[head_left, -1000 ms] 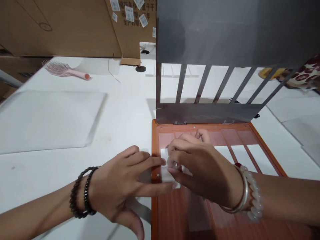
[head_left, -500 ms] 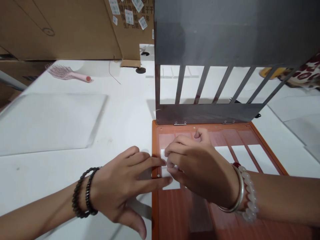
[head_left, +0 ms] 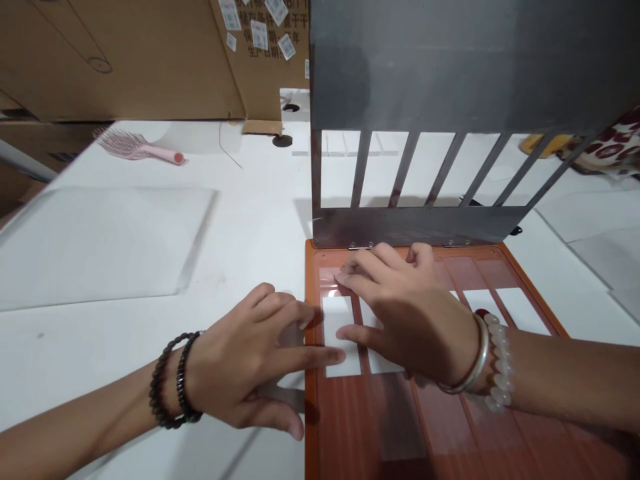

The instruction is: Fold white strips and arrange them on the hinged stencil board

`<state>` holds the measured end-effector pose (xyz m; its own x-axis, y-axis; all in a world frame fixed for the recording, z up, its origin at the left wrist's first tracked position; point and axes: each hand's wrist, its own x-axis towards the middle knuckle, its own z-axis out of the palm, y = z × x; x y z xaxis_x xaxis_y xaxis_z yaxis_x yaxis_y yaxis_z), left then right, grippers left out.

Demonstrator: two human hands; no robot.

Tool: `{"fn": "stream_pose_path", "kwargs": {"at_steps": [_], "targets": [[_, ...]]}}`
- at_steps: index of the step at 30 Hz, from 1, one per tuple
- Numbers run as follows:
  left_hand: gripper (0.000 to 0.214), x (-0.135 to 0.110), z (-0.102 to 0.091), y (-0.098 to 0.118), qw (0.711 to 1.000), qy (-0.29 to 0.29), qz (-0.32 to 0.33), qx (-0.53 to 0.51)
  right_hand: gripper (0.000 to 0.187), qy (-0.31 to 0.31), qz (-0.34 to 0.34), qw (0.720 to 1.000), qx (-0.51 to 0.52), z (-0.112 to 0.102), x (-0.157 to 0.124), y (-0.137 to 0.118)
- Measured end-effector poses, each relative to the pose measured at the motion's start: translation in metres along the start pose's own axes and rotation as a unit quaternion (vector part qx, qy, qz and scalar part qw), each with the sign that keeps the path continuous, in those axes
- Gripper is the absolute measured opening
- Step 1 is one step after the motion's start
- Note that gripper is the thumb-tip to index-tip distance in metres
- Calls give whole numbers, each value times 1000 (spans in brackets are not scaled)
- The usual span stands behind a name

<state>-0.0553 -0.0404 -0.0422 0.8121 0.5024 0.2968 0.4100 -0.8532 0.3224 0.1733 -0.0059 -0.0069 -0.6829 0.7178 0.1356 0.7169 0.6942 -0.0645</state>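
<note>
An orange board (head_left: 311, 393) with a reddish slotted surface lies before me, its hinged grey metal frame (head_left: 415, 230) raised at the back. White rectangular cards rest in its slots; the leftmost card (head_left: 336, 320) is in plain sight, while those beneath my right hand are partly hidden. My left hand (head_left: 250, 357) is open, its stretched index fingertip on the lower part of that leftmost card. Over the board, my right hand (head_left: 405, 310) is open, thumb apart from the bent index finger. The thumb tip is at the leftmost card's right edge; the index fingertip reaches the glossy clear film (head_left: 327, 280) above it.
On the white table (head_left: 250, 233) lie a pink hairbrush (head_left: 160, 153) and a translucent sheet (head_left: 100, 247) at the left. A cardboard box (head_left: 150, 60) stands behind. Small white cards (head_left: 345, 143) lie beyond the frame, and more sheets (head_left: 595, 217) are at the right.
My right hand has moved up and its thumb and index finger have spread apart, uncovering the leftmost card. Some fingers of my left hand have drawn back; its index finger stays on the card.
</note>
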Motion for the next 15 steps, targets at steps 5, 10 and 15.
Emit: {"fn": "stream_pose_path", "kwargs": {"at_steps": [5, 10, 15], "targets": [[59, 0, 0, 0, 1000, -2, 1, -8, 12, 13, 24, 996, 84, 5, 6, 0], [58, -1, 0, 0, 1000, -10, 2, -13, 29, 7, 50, 986, 158, 5, 8, -2], [58, -1, 0, 0, 1000, -9, -3, -11, 26, 27, -83, 996, 10, 0, -1, -7]]}}
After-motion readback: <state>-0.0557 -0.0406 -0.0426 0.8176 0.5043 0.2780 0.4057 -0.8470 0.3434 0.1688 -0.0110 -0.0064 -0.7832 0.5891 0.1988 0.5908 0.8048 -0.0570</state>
